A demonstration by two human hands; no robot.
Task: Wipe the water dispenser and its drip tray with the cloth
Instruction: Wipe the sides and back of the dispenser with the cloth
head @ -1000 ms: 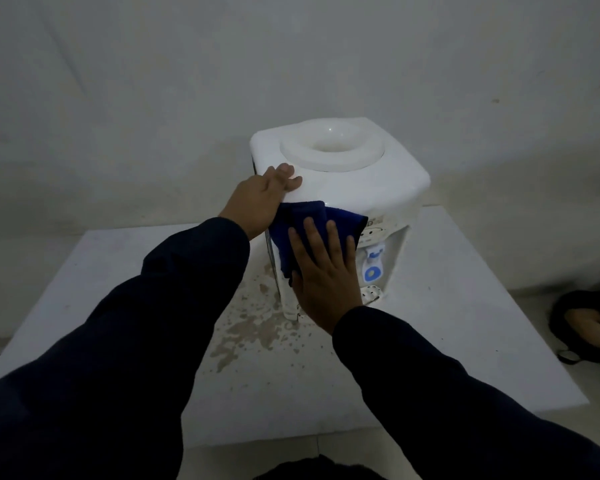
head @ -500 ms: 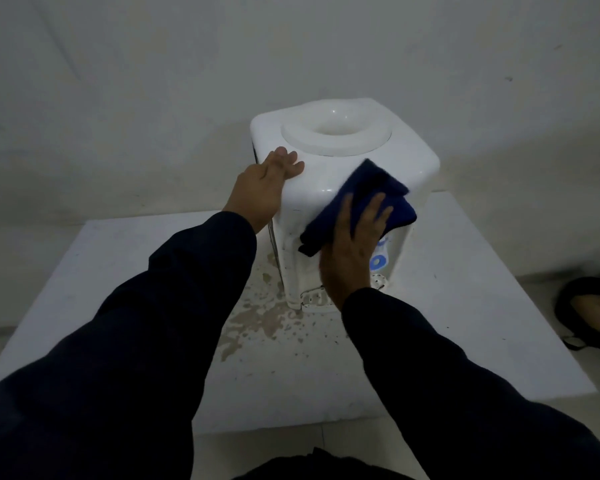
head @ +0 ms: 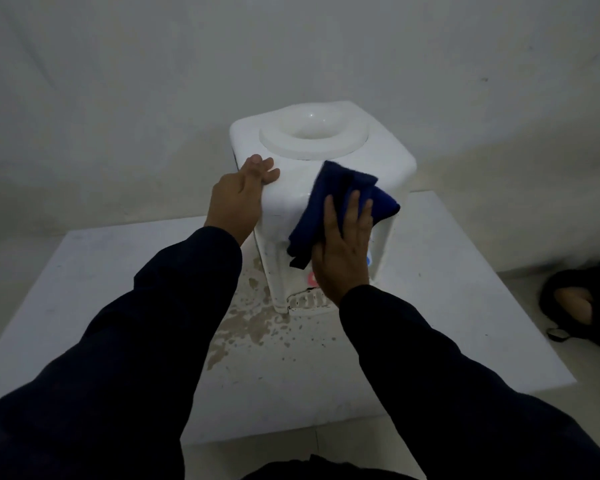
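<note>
My right hand (head: 343,251), fingers (head: 355,209) flat, presses cloth (head: 329,202) on dispenser (head: 388,157) front; drip tray (head: 309,301) lies directly below; left hand (head: 238,199) open, bracing.

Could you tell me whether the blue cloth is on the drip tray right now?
No, the right hand presses the blue cloth against the upper front of the water dispenser, well above the drip tray.

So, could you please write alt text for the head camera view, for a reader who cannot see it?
A right hand presses a blue cloth flat against the front of a white water dispenser, while the left hand steadies its top corner. It stands on a stained white table.
</note>
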